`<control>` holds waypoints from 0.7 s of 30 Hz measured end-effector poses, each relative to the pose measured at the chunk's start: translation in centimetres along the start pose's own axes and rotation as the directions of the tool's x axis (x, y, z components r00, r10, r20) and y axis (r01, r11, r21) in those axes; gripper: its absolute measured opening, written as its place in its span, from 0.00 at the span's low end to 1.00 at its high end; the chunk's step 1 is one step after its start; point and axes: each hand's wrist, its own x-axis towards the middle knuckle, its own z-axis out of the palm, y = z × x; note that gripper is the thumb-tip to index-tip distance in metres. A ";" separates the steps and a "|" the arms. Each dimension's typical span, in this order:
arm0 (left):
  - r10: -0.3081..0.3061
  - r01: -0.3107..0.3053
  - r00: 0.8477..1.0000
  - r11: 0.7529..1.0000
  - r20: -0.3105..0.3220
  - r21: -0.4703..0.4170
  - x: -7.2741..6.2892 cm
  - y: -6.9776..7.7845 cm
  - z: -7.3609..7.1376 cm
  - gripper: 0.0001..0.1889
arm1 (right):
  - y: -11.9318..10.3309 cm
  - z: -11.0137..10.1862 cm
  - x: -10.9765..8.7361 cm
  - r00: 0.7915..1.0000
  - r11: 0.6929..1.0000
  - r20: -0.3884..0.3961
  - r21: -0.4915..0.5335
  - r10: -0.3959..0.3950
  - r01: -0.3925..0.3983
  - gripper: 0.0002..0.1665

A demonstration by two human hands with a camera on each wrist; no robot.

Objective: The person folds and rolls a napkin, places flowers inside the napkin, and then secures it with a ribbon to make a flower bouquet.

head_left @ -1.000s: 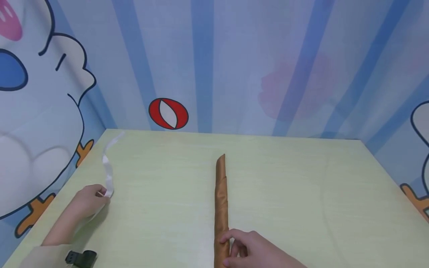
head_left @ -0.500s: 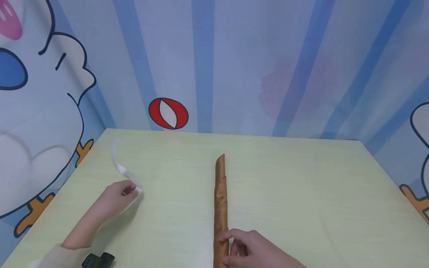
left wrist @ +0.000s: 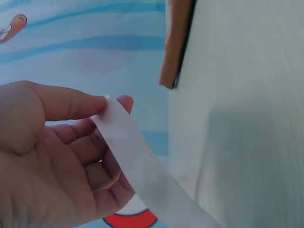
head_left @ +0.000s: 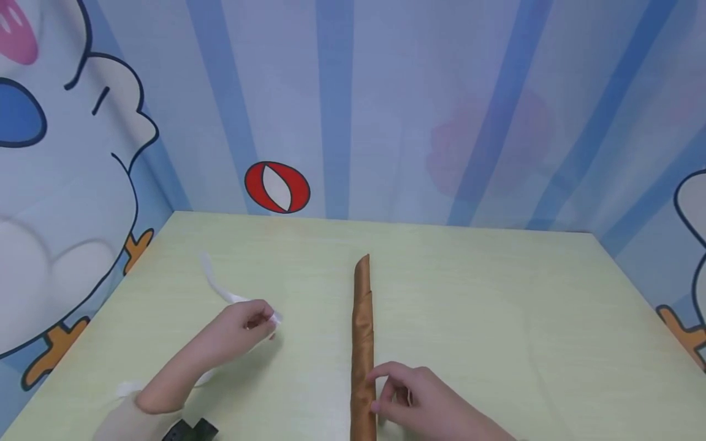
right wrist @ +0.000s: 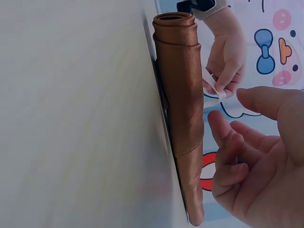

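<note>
My left hand (head_left: 239,327) pinches one end of a thin white ribbon (left wrist: 147,166) between thumb and forefinger, held above the table left of centre. The ribbon's loose length trails behind the hand, and part of it shows below the wrist. A brown, satiny cloth rolled into a long tapering tube (head_left: 362,343) lies lengthwise on the table, its narrow end pointing away. My right hand (head_left: 421,395) is at the tube's right side, thumb and forefinger spread. In the right wrist view its fingers (right wrist: 230,152) stand a little off the rolled cloth, holding nothing.
The pale wooden table (head_left: 469,306) reaches back to a blue striped backdrop (head_left: 386,110) with cartoon figures. Backdrop panels also stand along the left and right sides. A small black device (head_left: 190,430) sits at the left wrist.
My left hand has moved right toward the rolled cloth, drawing the ribbon along. The right hand's fingers have shifted slightly off the cloth's top toward its right edge. The roll stays in place.
</note>
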 end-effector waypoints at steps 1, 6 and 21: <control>0.026 -0.026 0.999 1.000 0.018 -0.013 0.0 0.3 0.1 0.06 | 0.0 -0.1 0.0 1.000 1.000 -0.003 -0.006 -0.007 0.007 0.17; 0.098 -0.091 0.990 0.993 0.102 -0.072 0.0 2.0 1.0 0.07 | -0.1 -0.5 0.3 0.997 0.996 -0.043 -0.064 -0.069 0.066 0.15; 0.239 -0.191 0.916 0.966 0.323 -0.174 1.0 6.0 5.5 0.05 | -1.4 -0.7 0.8 0.979 0.988 -0.177 -0.132 -0.099 0.076 0.22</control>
